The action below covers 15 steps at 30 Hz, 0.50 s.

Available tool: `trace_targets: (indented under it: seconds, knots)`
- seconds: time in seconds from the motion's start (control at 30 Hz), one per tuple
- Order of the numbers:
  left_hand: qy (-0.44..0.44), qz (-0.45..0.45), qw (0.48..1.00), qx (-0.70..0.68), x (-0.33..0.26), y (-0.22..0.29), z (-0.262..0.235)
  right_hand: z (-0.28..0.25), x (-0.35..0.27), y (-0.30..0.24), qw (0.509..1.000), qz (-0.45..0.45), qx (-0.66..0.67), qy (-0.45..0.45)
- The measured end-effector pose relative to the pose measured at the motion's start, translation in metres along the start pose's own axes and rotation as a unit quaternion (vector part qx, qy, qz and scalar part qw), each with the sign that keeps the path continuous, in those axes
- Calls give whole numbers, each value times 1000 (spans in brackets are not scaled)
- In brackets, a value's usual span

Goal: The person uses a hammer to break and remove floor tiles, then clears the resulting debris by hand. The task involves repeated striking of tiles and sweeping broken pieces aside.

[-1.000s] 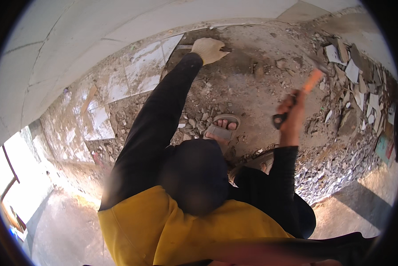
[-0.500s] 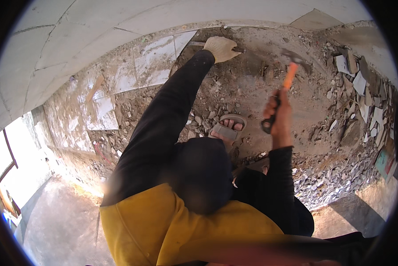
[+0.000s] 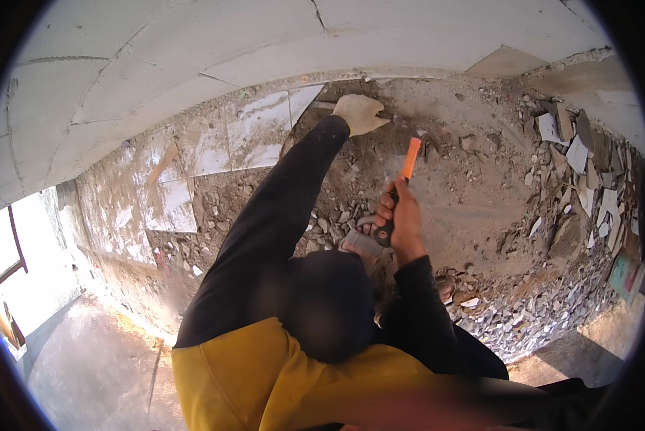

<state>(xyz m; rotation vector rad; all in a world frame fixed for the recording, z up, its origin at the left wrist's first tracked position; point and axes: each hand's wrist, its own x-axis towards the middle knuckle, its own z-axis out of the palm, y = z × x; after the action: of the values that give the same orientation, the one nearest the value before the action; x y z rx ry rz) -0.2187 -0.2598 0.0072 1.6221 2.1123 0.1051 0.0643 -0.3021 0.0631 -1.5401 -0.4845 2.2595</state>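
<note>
My left hand [image 3: 358, 115], in a pale knitted glove, is closed around a chisel [image 3: 324, 105]. The chisel's light end reaches left to the broken edge of the white floor tiles [image 3: 254, 129], and its dark end sticks out on the right side of the glove. My bare right hand [image 3: 403, 219] grips a hammer [image 3: 411, 158] by its black and orange handle. The hammer's blurred head is low over the dirt, just right of the chisel's dark end. Whether the two touch, I cannot tell.
Broken tile pieces [image 3: 577, 154] are heaped along the right side. Small rubble [image 3: 538, 320] covers the ground at lower right. A tiled wall [image 3: 265, 43] runs along the far side. My sandalled foot [image 3: 362, 242] stands close to my right hand.
My right hand has swung the hammer left, bringing its head near the chisel. My left hand keeps its hold at the tile edge. The whole view has shifted a little.
</note>
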Motion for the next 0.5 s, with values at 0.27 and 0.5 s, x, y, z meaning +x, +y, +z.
trace_targets:
  seconds: [0.27,0.5]
  knots:
    - [25,13,999,-21,0,-5,11,-100,-40,-169,941,-314,30,125]
    - [14,-5,1000,-17,0,-4,12,-15,-49,-125,911,-352,86,196]
